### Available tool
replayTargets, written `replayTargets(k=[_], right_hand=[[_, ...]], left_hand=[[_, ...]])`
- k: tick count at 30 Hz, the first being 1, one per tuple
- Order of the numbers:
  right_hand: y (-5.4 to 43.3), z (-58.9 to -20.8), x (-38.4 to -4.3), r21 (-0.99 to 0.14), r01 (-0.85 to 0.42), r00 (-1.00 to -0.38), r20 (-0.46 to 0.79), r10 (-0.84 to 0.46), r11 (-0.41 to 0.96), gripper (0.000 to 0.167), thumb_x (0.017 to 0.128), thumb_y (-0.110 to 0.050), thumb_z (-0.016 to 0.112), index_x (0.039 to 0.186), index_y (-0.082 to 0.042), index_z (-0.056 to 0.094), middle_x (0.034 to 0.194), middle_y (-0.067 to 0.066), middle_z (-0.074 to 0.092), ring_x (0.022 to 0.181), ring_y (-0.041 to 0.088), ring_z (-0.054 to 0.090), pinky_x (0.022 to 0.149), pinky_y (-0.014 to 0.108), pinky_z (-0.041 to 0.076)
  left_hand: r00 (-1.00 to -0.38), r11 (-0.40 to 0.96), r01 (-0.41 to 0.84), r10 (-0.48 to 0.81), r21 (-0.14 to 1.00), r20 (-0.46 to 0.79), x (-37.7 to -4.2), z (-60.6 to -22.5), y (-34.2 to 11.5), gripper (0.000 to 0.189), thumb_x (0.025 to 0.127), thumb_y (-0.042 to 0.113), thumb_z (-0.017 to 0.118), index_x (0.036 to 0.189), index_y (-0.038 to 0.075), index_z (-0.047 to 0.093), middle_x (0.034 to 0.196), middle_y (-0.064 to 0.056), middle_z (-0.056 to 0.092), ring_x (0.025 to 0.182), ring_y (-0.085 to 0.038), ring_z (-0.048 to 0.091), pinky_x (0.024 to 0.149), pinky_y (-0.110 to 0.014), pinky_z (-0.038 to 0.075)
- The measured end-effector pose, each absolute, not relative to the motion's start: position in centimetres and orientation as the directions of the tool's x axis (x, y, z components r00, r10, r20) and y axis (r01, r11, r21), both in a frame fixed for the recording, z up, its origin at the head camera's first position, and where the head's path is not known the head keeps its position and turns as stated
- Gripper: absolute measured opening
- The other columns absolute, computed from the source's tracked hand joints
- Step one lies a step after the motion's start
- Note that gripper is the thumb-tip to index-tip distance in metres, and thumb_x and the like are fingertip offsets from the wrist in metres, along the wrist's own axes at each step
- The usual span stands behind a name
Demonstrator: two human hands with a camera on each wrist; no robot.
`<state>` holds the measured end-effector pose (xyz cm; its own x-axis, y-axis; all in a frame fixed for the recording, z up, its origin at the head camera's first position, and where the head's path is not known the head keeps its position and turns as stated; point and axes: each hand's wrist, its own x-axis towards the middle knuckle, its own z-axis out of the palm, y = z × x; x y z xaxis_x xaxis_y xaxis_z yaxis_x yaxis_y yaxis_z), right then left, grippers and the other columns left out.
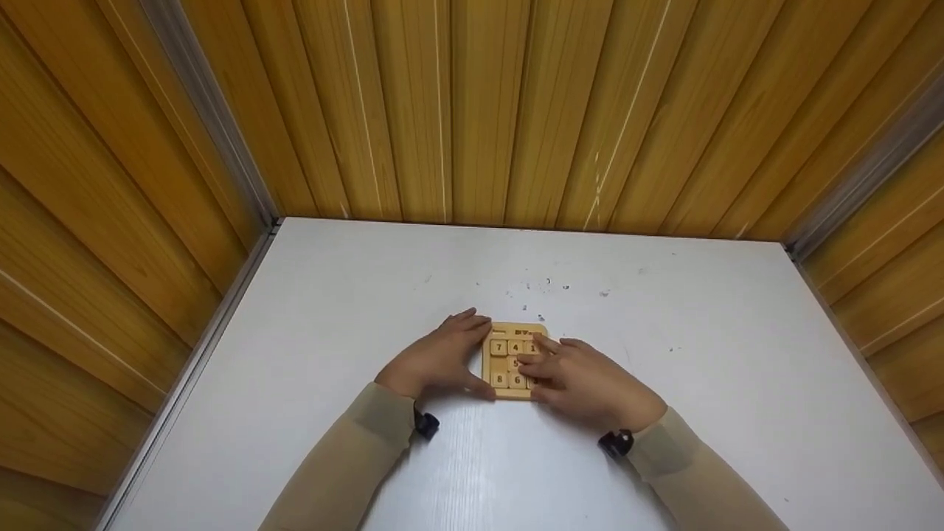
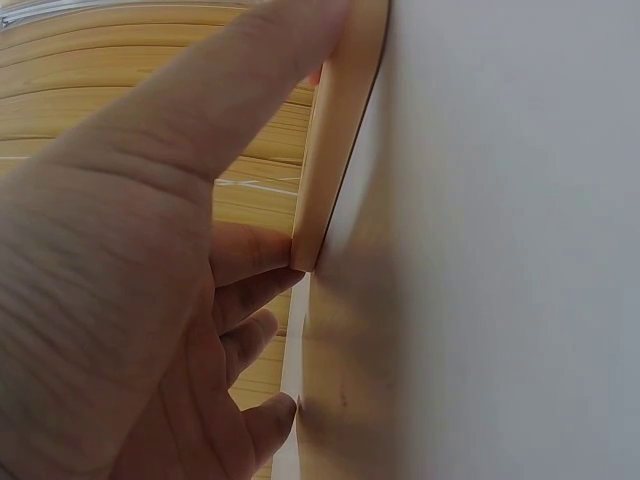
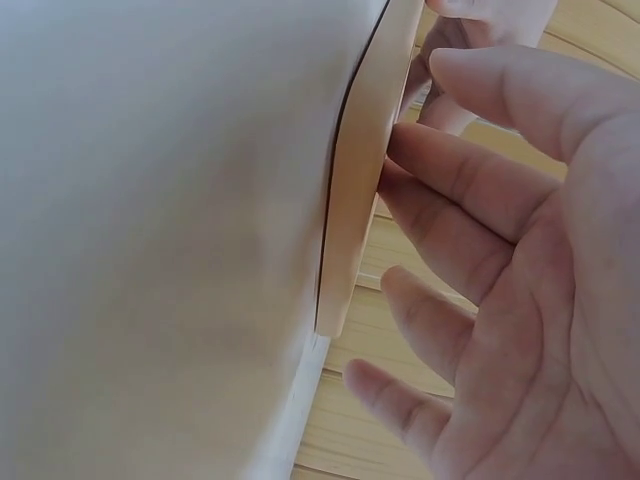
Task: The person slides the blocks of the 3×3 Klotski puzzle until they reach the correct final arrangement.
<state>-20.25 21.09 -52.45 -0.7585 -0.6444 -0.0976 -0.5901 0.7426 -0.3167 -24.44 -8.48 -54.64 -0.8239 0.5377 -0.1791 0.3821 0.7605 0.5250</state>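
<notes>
A wooden sliding number puzzle (image 1: 492, 365) lies flat on the white table, its tiles showing numbers such as 7, 4, 8 and 6. An uncovered slot shows at the left of the middle row. My left hand (image 1: 442, 358) grips the frame's left side, with the thumb at the near corner and fingers at the far corner. Over the right column, my right hand (image 1: 590, 380) covers some tiles, its extended fingertips touching the tile faces. In the right wrist view, the fingers (image 3: 455, 180) reach over the frame's side edge (image 3: 355, 190).
The white table (image 1: 354, 280) has small dark scuff marks (image 1: 566, 287) beyond the puzzle. Yellow wood-patterned panels (image 1: 487, 110) stand along its back and sides, with grey metal posts (image 1: 221, 110) at the corners. Black straps with small devices (image 1: 425, 425) sit on both wrists.
</notes>
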Motion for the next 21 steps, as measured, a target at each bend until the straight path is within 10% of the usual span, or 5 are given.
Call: replayTargets(k=[21], right_hand=[[21.14,-52.49,-20.33,-0.264,-0.616,-0.756,-0.070,-0.651,0.743,0.044,0.112,-0.039,0.067,0.152,-0.023,0.074,0.165,-0.001,0.065,0.170,0.034,0.043,0.139,0.064,0.035]], left_hand=[[-0.824,0.759,0.374,0.535,0.534,-0.184,-24.45,-54.64,-8.53,0.131,0.076,0.065,0.100,0.179,0.016,0.035,0.189,0.004,0.030,0.181,-0.022,0.012,0.146,-0.047,0.022]])
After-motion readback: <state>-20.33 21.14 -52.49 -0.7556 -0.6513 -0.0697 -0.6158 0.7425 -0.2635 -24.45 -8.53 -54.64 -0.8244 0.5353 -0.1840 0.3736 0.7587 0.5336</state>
